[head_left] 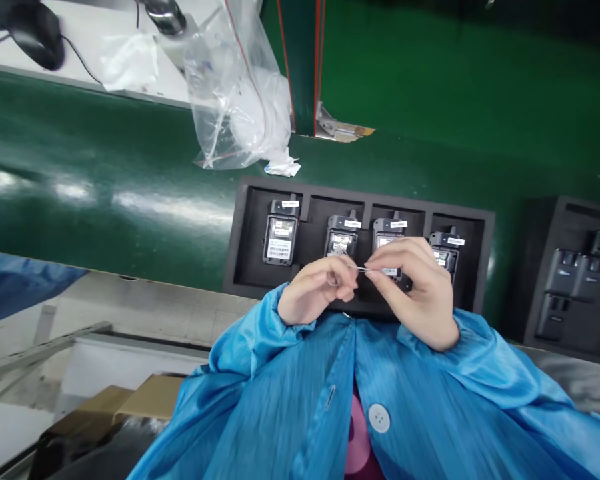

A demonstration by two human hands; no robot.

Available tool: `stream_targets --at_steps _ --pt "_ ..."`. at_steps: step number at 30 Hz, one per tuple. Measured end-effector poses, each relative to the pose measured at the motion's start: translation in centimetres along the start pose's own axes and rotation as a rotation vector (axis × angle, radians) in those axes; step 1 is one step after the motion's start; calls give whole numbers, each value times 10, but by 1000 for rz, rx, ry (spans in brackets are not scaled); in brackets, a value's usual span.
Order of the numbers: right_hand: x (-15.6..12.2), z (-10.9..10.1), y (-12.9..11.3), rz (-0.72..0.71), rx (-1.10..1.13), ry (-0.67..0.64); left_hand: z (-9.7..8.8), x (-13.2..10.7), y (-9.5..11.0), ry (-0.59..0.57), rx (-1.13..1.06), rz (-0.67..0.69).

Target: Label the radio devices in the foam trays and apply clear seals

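My left hand (323, 283) is closed, its fingers curled round a thin, clear strip (361, 269) whose kind I cannot make out. My right hand (415, 283) pinches the other end of that strip between thumb and fingers. Both hands hover over the near side of a black foam tray (360, 189). Black handheld devices with white labels lie in its compartments: one at the left (281, 230), uncovered by the hands, a second device (343, 227) above my left fingers, a third device (389, 227) and a fourth device (447, 248) partly hidden by my right hand.
Another dark foam tray (540, 287) with black parts stands at the right. Behind the near tray, a clear plastic bag (240, 113) lies beside a green post (305, 67) with a metal bracket (337, 125). A black mouse (36, 37) rests at the upper left. Cardboard boxes (147, 398) are below left.
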State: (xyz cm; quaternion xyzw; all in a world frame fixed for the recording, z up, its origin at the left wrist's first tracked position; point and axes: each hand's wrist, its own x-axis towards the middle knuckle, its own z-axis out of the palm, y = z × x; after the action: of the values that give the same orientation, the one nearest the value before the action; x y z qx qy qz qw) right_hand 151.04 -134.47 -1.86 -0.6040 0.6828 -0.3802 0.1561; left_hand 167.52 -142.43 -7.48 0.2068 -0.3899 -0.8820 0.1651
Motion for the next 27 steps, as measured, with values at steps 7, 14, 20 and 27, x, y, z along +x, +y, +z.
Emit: stream_targets --at_steps 7,14,20,27 --pt "4 -3 -8 -79 -101 2 -11 -5 6 152 -206 -5" --pt "19 35 29 165 -198 -39 -36 -13 20 385 280 435" --pt "17 42 38 189 -253 -135 -45 -13 18 268 1241 473" --pt "18 39 33 193 -262 -139 -46 -10 15 278 1410 484"
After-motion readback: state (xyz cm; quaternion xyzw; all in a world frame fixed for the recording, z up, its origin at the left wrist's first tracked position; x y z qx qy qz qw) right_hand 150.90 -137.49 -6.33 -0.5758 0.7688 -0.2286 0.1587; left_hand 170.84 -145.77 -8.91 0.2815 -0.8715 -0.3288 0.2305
